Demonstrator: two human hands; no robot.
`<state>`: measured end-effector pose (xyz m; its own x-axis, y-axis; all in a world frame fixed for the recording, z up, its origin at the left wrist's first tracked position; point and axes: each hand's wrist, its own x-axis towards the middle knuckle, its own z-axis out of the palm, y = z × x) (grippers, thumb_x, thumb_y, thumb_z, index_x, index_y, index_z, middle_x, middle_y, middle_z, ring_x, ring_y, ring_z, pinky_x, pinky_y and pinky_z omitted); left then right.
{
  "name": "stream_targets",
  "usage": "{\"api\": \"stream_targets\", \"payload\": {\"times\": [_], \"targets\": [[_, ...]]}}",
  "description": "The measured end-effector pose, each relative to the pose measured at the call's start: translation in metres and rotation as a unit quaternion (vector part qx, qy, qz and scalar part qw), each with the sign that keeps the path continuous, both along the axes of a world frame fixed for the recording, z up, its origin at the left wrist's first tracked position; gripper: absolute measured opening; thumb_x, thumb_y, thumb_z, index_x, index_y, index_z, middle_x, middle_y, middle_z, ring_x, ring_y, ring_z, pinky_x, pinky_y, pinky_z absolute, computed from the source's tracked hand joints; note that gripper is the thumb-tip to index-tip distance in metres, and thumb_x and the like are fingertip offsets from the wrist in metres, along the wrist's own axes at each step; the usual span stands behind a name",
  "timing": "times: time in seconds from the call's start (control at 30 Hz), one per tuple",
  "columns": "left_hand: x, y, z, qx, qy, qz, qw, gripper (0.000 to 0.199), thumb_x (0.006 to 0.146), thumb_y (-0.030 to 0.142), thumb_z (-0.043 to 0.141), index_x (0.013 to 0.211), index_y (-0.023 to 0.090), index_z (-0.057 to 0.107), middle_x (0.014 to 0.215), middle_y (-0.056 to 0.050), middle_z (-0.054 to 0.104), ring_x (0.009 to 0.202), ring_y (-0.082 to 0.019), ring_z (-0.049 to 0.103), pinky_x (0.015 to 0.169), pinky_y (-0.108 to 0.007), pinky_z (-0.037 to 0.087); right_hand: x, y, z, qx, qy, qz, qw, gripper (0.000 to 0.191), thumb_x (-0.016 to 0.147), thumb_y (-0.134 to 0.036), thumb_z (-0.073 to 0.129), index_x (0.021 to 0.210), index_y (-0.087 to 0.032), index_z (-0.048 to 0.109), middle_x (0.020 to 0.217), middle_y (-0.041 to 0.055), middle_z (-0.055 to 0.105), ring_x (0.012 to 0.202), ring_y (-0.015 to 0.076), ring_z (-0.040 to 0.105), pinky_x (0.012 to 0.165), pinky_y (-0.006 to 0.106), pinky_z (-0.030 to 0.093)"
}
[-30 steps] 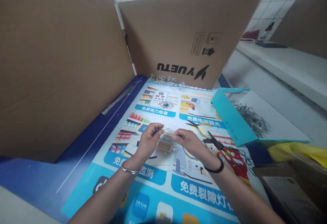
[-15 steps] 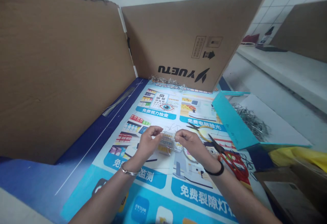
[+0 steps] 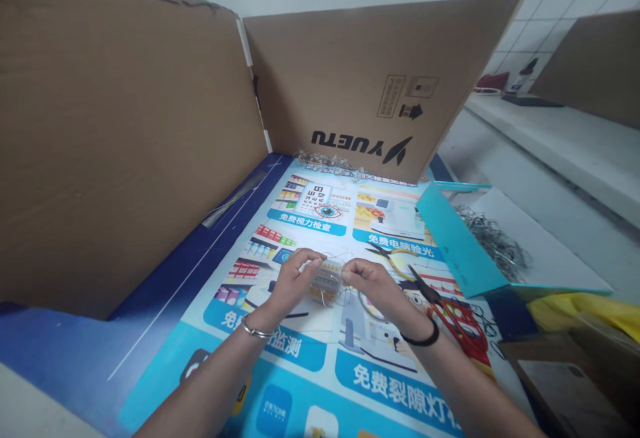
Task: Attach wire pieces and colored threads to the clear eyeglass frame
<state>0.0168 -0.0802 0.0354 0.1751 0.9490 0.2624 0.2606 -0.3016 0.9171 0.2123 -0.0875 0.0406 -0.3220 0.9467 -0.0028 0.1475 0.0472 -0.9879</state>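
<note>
Thin silvery wire loops, apparently half worked: with curves already formed, ends seemingly left loose, joins too small to tell. Pinched at 2 points, by left hand and right hand, above the middle of the bench. Toward its right edge: pliers, scissors, wire-filled box. Along its far edge: 1 wire heap.

Cardbd. back panel is showing "YUETU" upside-down, plus arrow sign. Tbl. sheet is reading 免费视力检查, 免费电脑验光, 免费裂隙灯 (rest partly hidden) & 监测; its eye-chart pic. is displaying rows of E's.
</note>
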Motion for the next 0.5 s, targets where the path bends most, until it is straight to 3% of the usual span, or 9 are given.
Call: {"api": "stream_targets", "payload": {"times": [0.3,0.4,0.5], "targets": [[-0.001,0.003,-0.003,0.070,0.076,0.048,0.993,0.017,0.087,0.028,0.051,0.080,0.021,0.064,0.082,-0.003,0.066,0.085,-0.018,0.058,0.083,-0.031,0.042,0.006,0.004,-0.004,0.041,-0.067,-0.028,0.997,0.023,0.082,-0.040,0.056,0.073,-0.019,0.058,0.072,-0.0004,0.059,0.064,0.0131,0.051,0.061,0.025,0.041],[-0.002,0.004,-0.006,0.081,0.089,0.055,0.991,0.016,0.087,0.028,0.050,0.080,0.021,0.063,0.082,-0.003,0.065,0.084,-0.018,0.057,0.082,-0.031,0.042,0.010,0.005,-0.003,0.150,-0.129,-0.098,0.975,0.021,0.085,-0.036,0.054,0.072,-0.020,0.059,0.090,0.0051,0.062,0.084,0.0184,0.056,0.068,0.029,0.044],[-0.001,0.002,-0.006,0.075,0.092,0.047,0.992,0.017,0.087,0.029,0.049,0.081,0.021,0.063,0.083,-0.003,0.064,0.085,-0.018,0.056,0.082,-0.031,0.042,0.009,0.002,-0.001,0.301,-0.216,-0.146,0.917,0.019,0.089,-0.031,0.049,0.077,-0.022,0.062,0.093,0.0074,0.063,0.092,0.0210,0.055,0.075,0.034,0.045]]}}
